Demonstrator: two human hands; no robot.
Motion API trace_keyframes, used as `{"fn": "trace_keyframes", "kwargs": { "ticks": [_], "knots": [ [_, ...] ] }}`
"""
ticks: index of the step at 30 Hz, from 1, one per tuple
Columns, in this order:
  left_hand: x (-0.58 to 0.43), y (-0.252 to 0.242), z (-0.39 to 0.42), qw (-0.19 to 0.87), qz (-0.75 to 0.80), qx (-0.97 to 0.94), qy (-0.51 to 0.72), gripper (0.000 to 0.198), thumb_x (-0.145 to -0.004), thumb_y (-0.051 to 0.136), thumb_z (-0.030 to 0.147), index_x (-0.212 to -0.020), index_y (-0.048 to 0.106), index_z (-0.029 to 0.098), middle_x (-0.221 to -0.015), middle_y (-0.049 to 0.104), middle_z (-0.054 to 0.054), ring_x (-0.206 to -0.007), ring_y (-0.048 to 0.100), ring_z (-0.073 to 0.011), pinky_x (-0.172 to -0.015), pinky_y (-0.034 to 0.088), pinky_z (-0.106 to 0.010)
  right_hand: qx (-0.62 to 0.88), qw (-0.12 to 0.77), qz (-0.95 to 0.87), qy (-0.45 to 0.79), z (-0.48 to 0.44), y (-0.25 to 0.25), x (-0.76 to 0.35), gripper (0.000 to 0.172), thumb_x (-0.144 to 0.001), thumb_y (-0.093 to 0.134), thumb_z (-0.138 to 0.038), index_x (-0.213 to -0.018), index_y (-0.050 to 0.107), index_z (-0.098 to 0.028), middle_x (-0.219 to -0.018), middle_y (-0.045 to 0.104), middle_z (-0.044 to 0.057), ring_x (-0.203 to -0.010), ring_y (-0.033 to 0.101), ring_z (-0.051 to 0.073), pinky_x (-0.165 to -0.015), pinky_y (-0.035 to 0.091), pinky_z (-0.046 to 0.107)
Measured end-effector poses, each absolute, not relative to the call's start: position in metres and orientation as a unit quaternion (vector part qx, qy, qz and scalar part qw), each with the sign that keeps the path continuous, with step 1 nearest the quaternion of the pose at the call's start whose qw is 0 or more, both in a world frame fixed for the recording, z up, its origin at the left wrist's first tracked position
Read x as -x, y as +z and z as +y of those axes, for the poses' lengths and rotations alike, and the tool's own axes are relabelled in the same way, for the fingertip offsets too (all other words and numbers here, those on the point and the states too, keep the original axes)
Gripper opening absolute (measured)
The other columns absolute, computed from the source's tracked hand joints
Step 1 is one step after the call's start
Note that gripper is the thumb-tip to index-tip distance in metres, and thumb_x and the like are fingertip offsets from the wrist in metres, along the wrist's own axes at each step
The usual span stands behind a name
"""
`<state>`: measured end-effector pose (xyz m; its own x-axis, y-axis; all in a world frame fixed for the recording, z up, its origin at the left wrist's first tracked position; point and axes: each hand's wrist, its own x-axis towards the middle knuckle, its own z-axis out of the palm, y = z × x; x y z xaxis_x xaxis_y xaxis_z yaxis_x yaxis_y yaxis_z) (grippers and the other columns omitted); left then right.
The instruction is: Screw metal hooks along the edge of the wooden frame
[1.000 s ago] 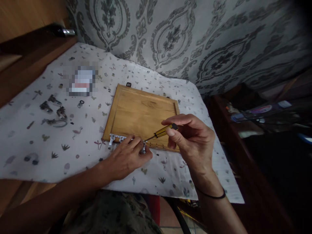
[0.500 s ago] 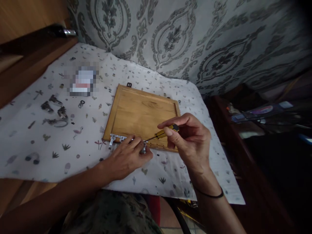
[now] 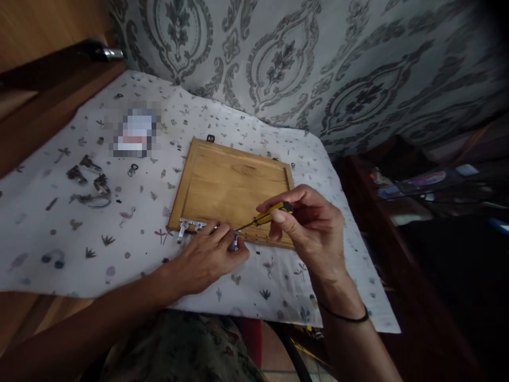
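A framed wooden panel [image 3: 234,183] lies flat on the cloth. Along its near edge sits shiny metal hardware [image 3: 183,229], like small brackets with arms hanging over the rim. My left hand [image 3: 209,254] rests over this edge, its thumb and fingers closed about a metal bracket [image 3: 235,244] that is partly hidden. In my right hand [image 3: 316,228], a small screwdriver [image 3: 262,217] with a yellow and black handle is pinched between thumb and fingers. Its thin shaft slants down left, with the tip at the bracket beside my left fingers.
Several loose metal hinges [image 3: 89,180] lie at the left on the patterned white cloth [image 3: 131,254]. Behind them is a blurred-out rectangular item [image 3: 137,132]. A patterned curtain [image 3: 278,58] hangs at the back. Packaged things [image 3: 429,180] sit on the right.
My right fingers have shifted slightly on the screwdriver handle, and the right wrist has moved a little to the right. My left hand and the panel hold still.
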<state>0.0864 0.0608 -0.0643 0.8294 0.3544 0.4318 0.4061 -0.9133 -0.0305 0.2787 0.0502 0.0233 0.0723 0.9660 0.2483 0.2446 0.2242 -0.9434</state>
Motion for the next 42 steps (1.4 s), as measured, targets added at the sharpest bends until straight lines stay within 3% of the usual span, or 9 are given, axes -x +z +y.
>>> {"fn": "trace_keyframes", "kwargs": {
  "ticks": [4, 9, 12, 17, 24, 30, 33, 37, 42],
  "knots": [
    [-0.087, -0.065, 0.061, 0.062, -0.203, 0.953, -0.216, 0.015, -0.095, 0.055, 0.013, -0.11, 0.059, 0.017, -0.094, 0.067, -0.01, -0.093, 0.057, -0.0256, -0.09, 0.044, -0.041, 0.512, 0.48, -0.604, 0.377, 0.047, 0.026, -0.285, 0.031, -0.087, 0.077, -0.044, -0.109, 0.074, -0.022, -0.092, 0.078, 0.003, -0.051, 0.065, 0.009, -0.051, 0.06, 0.024],
    [-0.087, -0.066, 0.061, 0.069, -0.201, 0.952, -0.222, 0.015, -0.094, 0.059, 0.014, -0.108, 0.059, 0.017, -0.095, 0.067, -0.011, -0.094, 0.058, -0.0261, -0.091, 0.045, -0.041, 0.514, 0.512, -0.605, 0.329, 0.047, 0.022, -0.282, 0.027, -0.078, 0.086, -0.042, -0.081, 0.071, -0.019, -0.08, 0.075, 0.0, -0.046, 0.057, 0.006, -0.038, 0.049, 0.017],
    [-0.087, -0.066, 0.061, 0.068, -0.202, 0.952, -0.219, 0.015, -0.094, 0.059, 0.015, -0.109, 0.059, 0.016, -0.096, 0.068, -0.011, -0.093, 0.059, -0.0261, -0.089, 0.046, -0.041, 0.512, 0.516, -0.605, 0.323, 0.049, 0.022, -0.281, 0.029, -0.078, 0.085, -0.043, -0.078, 0.068, -0.02, -0.079, 0.074, 0.0, -0.051, 0.059, 0.007, -0.04, 0.049, 0.016],
    [-0.086, -0.065, 0.061, 0.073, -0.202, 0.951, -0.224, 0.012, -0.096, 0.056, 0.014, -0.107, 0.059, 0.016, -0.094, 0.069, -0.01, -0.093, 0.06, -0.0256, -0.088, 0.046, -0.04, 0.502, 0.455, -0.62, 0.396, 0.045, 0.025, -0.288, 0.027, -0.085, 0.08, -0.038, -0.106, 0.074, -0.022, -0.094, 0.078, 0.003, -0.058, 0.067, 0.009, -0.055, 0.061, 0.023],
    [-0.087, -0.062, 0.061, 0.074, -0.199, 0.95, -0.23, 0.012, -0.094, 0.059, 0.015, -0.107, 0.059, 0.016, -0.095, 0.069, -0.011, -0.094, 0.061, -0.0262, -0.088, 0.048, -0.041, 0.503, 0.535, -0.614, 0.289, 0.048, 0.013, -0.286, 0.024, -0.077, 0.087, -0.034, -0.078, 0.067, -0.021, -0.081, 0.074, 0.001, -0.063, 0.064, 0.011, -0.045, 0.049, 0.017],
    [-0.087, -0.061, 0.062, 0.064, -0.195, 0.95, -0.235, 0.012, -0.094, 0.059, 0.014, -0.106, 0.06, 0.016, -0.096, 0.07, -0.011, -0.093, 0.061, -0.0261, -0.086, 0.049, -0.041, 0.482, 0.468, -0.617, 0.41, 0.045, 0.021, -0.294, 0.03, -0.084, 0.082, -0.038, -0.108, 0.073, -0.023, -0.095, 0.078, 0.003, -0.061, 0.069, 0.01, -0.055, 0.061, 0.023],
    [-0.086, -0.063, 0.062, 0.06, -0.194, 0.949, -0.243, 0.012, -0.094, 0.059, 0.014, -0.106, 0.059, 0.016, -0.097, 0.07, -0.012, -0.094, 0.061, -0.0266, -0.087, 0.048, -0.041, 0.494, 0.498, -0.612, 0.365, 0.046, 0.018, -0.292, 0.019, -0.08, 0.085, -0.034, -0.091, 0.075, -0.022, -0.087, 0.077, 0.001, -0.05, 0.062, 0.008, -0.045, 0.056, 0.02],
    [-0.086, -0.065, 0.062, 0.06, -0.195, 0.95, -0.239, 0.015, -0.092, 0.062, 0.015, -0.107, 0.059, 0.016, -0.097, 0.069, -0.011, -0.095, 0.06, -0.0274, -0.087, 0.048, -0.041, 0.486, 0.552, -0.614, 0.287, 0.049, 0.01, -0.288, 0.026, -0.072, 0.091, -0.03, -0.075, 0.067, -0.021, -0.078, 0.073, -0.001, -0.061, 0.063, 0.009, -0.042, 0.05, 0.015],
    [-0.086, -0.064, 0.062, 0.062, -0.194, 0.95, -0.238, 0.012, -0.094, 0.059, 0.015, -0.106, 0.059, 0.016, -0.097, 0.069, -0.012, -0.095, 0.06, -0.027, -0.088, 0.048, -0.041, 0.467, 0.501, -0.619, 0.385, 0.044, 0.015, -0.294, 0.028, -0.084, 0.082, -0.033, -0.11, 0.072, -0.026, -0.093, 0.076, 0.0, -0.069, 0.071, 0.011, -0.053, 0.06, 0.019]
  ]
}}
